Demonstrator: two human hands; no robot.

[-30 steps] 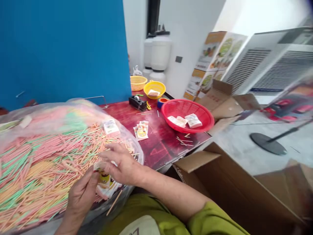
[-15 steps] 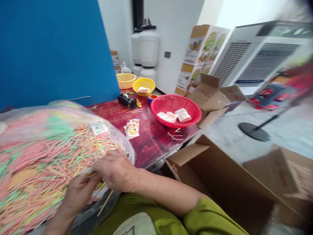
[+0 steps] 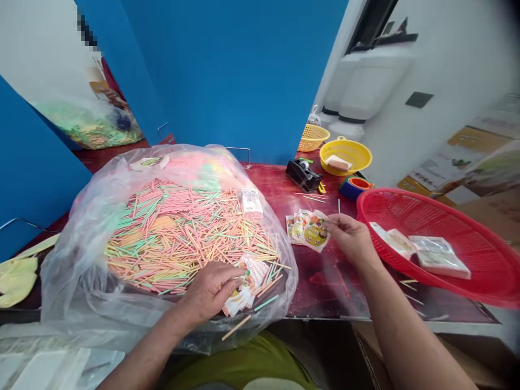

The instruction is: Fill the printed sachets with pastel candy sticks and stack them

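My left hand (image 3: 213, 290) is over the near edge of a clear plastic bag (image 3: 69, 281) full of thin pink, yellow and green sticks (image 3: 190, 222). Its thumb and fingers grip the edge of a fanned bunch of small printed packets (image 3: 247, 284) resting on the sticks. On the red table, my right hand (image 3: 351, 238) pinches a printed packet (image 3: 316, 233) by its right edge, at the pile of similar packets (image 3: 296, 225). Another small stack of packets (image 3: 252, 202) sits on the right side of the sticks.
To the right a red plastic basket (image 3: 406, 203) holds several wrapped packs. Behind stand a black tape dispenser (image 3: 304, 175), a blue tape roll (image 3: 349, 189) and a yellow basket (image 3: 357, 157). A blue panel (image 3: 227, 76) rises behind the bag. Loose sticks lie on the red table (image 3: 309, 298).
The view has swung left. My hands were together over the near edge of the bag; now they are apart, with my right hand moved right to the packets on the table.
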